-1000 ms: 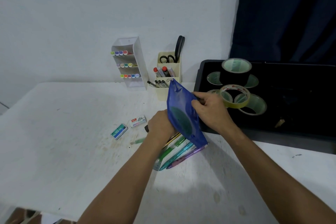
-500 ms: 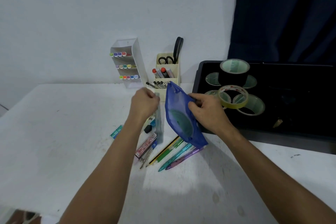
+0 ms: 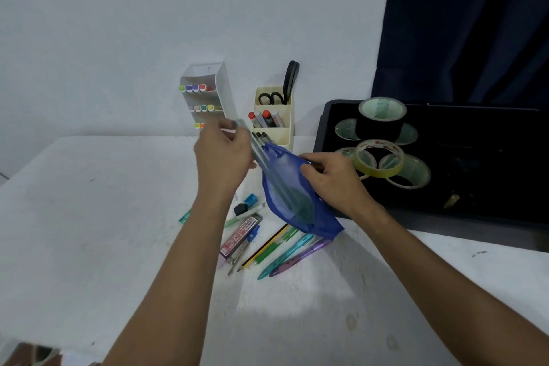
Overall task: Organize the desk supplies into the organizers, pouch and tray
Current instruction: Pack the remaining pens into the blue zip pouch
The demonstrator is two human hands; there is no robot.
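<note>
A blue mesh pouch point(image 3: 297, 202) stands tilted above the white table point(image 3: 89, 217). My right hand point(image 3: 332, 178) grips its upper right edge. My left hand point(image 3: 222, 154) holds a clear plastic ruler point(image 3: 261, 154) whose lower end goes into the pouch's mouth. Under the pouch lie loose pens and pencils point(image 3: 285, 252), a pencil-lead box point(image 3: 242, 235), an eraser point(image 3: 240, 209) and a blue sharpener point(image 3: 251, 198).
A white marker organizer point(image 3: 219, 89) and a cream organizer point(image 3: 274, 119) with scissors and pens stand at the wall. A black tray point(image 3: 475, 157) at the right holds several tape rolls point(image 3: 380, 157). A dark curtain hangs behind it.
My left hand rose from the pile on the table with the ruler and brought it to the pouch's mouth. The right hand kept hold of the pouch.
</note>
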